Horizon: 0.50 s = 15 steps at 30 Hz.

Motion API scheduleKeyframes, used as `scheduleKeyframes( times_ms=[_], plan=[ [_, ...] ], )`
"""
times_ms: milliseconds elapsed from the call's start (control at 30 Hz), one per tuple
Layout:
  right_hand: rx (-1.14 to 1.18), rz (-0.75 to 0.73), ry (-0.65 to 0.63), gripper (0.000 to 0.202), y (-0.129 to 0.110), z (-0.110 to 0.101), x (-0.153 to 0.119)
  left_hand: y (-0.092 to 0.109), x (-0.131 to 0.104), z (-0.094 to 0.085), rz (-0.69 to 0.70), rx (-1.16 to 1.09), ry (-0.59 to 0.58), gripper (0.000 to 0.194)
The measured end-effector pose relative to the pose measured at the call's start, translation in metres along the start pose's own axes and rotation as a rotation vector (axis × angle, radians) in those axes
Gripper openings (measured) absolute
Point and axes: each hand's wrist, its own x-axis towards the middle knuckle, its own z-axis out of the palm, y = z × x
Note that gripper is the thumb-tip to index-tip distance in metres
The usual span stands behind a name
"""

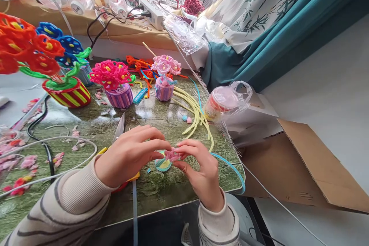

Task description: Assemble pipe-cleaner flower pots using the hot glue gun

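Observation:
My left hand [132, 153] and my right hand [200, 169] meet over the front of the table. Their fingertips pinch a small pink pipe-cleaner piece [173, 154] from either side; its exact shape is partly covered. Just beneath it lies a round pale blue and yellow pipe-cleaner disc [163, 165], partly hidden by my fingers. Scissors [119, 127] rest under my left hand, with only the blade tip showing beyond it. A tiny blue scrap [148, 170] is beside the disc.
Pipe-cleaner flower pots stand behind: red [67, 92], magenta-flowered [118, 96] and pink-flowered [164, 88]. Yellow pipe cleaners [196, 111] curve to the right, near a bagged tub [221, 102]. A glue-gun-like cable [46, 142] crosses the left side; a cardboard box [311, 161] sits right.

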Motion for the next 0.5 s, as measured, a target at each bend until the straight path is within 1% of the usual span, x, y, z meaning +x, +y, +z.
scheduleKeyframes(
  times_ms=[167, 500],
  plan=[
    [-0.013, -0.001, -0.034, 0.018, 0.0038, 0.0011, 0.0011, -0.0002, 0.0038, 0.0019, 0.019, -0.014, -0.017, 0.01],
    [-0.023, -0.01, -0.02, 0.016, 0.0062, 0.0024, 0.0003, -0.0036, 0.0066, 0.0048, 0.039, -0.043, 0.003, 0.006]
  ],
)
